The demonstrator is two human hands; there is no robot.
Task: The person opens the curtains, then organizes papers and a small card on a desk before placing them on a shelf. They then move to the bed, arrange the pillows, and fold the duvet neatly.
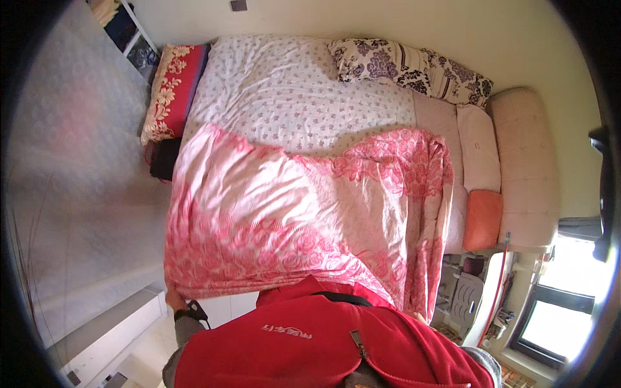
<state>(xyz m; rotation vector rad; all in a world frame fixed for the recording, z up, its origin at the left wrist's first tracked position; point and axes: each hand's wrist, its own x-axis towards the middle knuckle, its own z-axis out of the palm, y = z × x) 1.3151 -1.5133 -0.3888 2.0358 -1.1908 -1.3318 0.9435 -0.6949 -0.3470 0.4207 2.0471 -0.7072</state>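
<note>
A pink and white bed sheet [259,194] with a rose pattern spreads in loose folds from my waist over the near half of the bed. At its near left corner my left hand [174,299], with a black strap at the wrist, is closed on the sheet's edge. My fingers are partly covered by the cloth there. By the near right corner, only a sliver of my right hand [422,317] shows beside the hanging folds; its fingers are hidden. A pale mattress cover [310,97] with small grey flowers lies under and beyond the sheet, slightly wrinkled.
Black-and-white patterned pillows [381,61] lie at the far right, near a padded beige headboard [524,168]. An orange cushion [483,220] leans by it. A red floral folded quilt [169,94] sits at the far left edge. A window [556,323] is at lower right.
</note>
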